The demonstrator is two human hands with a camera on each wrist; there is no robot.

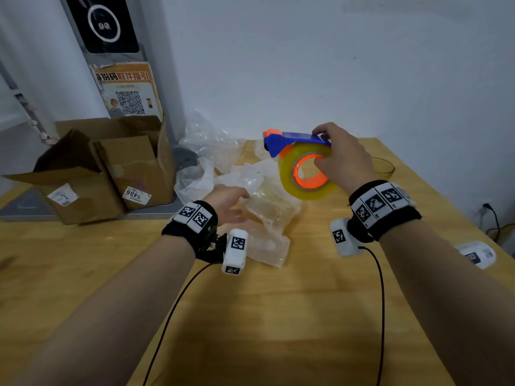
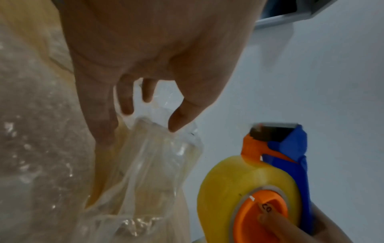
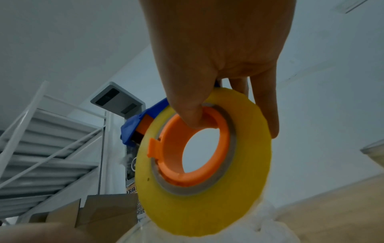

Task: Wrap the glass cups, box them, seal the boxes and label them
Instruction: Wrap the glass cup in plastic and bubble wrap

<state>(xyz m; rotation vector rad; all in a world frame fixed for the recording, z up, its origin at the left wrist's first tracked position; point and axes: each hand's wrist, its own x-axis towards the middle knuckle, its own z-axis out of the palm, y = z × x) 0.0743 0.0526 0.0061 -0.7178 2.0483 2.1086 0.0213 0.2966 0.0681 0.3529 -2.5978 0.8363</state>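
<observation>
A bundle of clear bubble wrap (image 1: 270, 210) lies on the wooden table (image 1: 250, 316), with something glassy inside it. My left hand (image 1: 241, 207) reaches onto its left side. In the left wrist view the fingers (image 2: 99, 115) lie loosely along the bubble wrap (image 2: 149, 164) and the thumb tip touches its top edge. My right hand (image 1: 323, 147) holds a blue and orange tape dispenser (image 1: 295, 139) with a yellow tape roll (image 1: 287, 174) in the air above the bundle. Its thumb (image 3: 191, 118) hooks into the orange core of the roll (image 3: 199, 205).
Two open cardboard boxes (image 1: 133, 168) with labels stand at the back left. Loose plastic wrap (image 1: 209, 151) is piled behind the bundle. An unwrapped glass cup (image 1: 386, 165) stands at the right behind my right hand. A roll of labels (image 1: 476, 254) lies near the right table edge.
</observation>
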